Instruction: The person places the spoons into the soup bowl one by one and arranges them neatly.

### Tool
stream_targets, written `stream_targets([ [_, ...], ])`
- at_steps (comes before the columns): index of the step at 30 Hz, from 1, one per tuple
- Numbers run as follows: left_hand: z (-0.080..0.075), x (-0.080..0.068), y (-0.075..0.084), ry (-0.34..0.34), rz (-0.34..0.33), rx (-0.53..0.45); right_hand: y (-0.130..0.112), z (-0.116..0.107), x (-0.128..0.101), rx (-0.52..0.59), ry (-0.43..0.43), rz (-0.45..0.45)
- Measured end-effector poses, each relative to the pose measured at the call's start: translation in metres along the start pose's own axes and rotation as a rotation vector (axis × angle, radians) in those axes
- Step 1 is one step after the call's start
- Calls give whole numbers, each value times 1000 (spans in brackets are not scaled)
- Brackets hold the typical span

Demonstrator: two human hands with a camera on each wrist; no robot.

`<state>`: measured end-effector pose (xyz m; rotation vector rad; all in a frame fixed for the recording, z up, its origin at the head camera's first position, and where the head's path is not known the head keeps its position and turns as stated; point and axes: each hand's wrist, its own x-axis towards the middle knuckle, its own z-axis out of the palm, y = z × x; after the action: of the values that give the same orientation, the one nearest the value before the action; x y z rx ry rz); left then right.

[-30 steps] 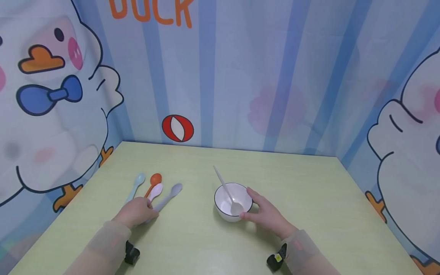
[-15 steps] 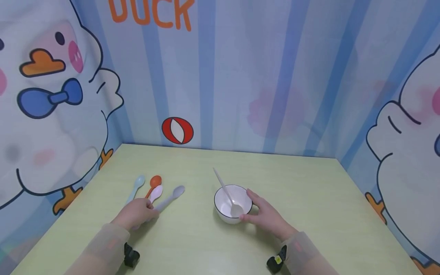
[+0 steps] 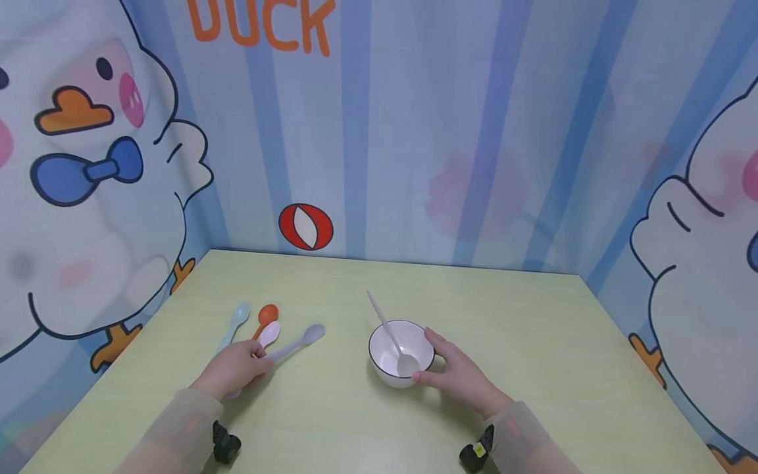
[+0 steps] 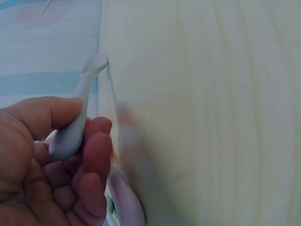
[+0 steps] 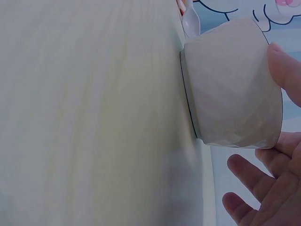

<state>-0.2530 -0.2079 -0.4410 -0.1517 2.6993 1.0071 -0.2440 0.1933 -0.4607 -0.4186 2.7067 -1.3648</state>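
Note:
My left hand (image 3: 256,361) pinches the handle of a pale grey spoon (image 3: 302,340); its bowl end points right, toward the middle of the table. In the left wrist view the grey spoon (image 4: 77,115) sits between the thumb and curled fingers, slightly off the table. Beside it lie a pink spoon (image 3: 268,333), an orange spoon (image 3: 266,315) and a light blue spoon (image 3: 237,318). My right hand (image 3: 432,359) holds the right side of a white bowl (image 3: 385,355) between thumb and forefinger. A white spoon (image 3: 391,332) leans inside it. The right wrist view shows the bowl (image 5: 233,84) with my thumb (image 5: 284,68) on its wall.
The pale green table (image 3: 521,329) is closed in by cartoon duck walls at the back and on both sides. A red and white ball picture (image 3: 305,226) marks the back wall. Black wrist cameras (image 3: 226,444) sit on both forearms.
The left hand has swung the grey spoon's bowl end a little right, away from the pink spoon. The right hand and the white bowl have stayed put.

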Motion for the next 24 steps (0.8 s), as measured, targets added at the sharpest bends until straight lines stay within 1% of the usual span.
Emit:
stream_targets([
  [4, 0, 2, 1, -5, -14, -57, 0, 0, 0, -3, 2, -5],
  [7, 1, 3, -1, 0, -19, -117, 0, 0, 0, -5, 3, -10],
  [12, 2, 3, -1, 18, -2, -234, 1, 0, 0, -1, 1, -11],
  [17, 2, 1, -1, 50, 26, -305, 1, 0, 0, 6, -3, -12],
  [20, 2, 0, -1, 56, 27, -403, 2, 0, 1, 7, -5, -11],
  [24, 4, 0, 0, 60, 4, -573, 2, 0, 1, 2, -6, -7],
])
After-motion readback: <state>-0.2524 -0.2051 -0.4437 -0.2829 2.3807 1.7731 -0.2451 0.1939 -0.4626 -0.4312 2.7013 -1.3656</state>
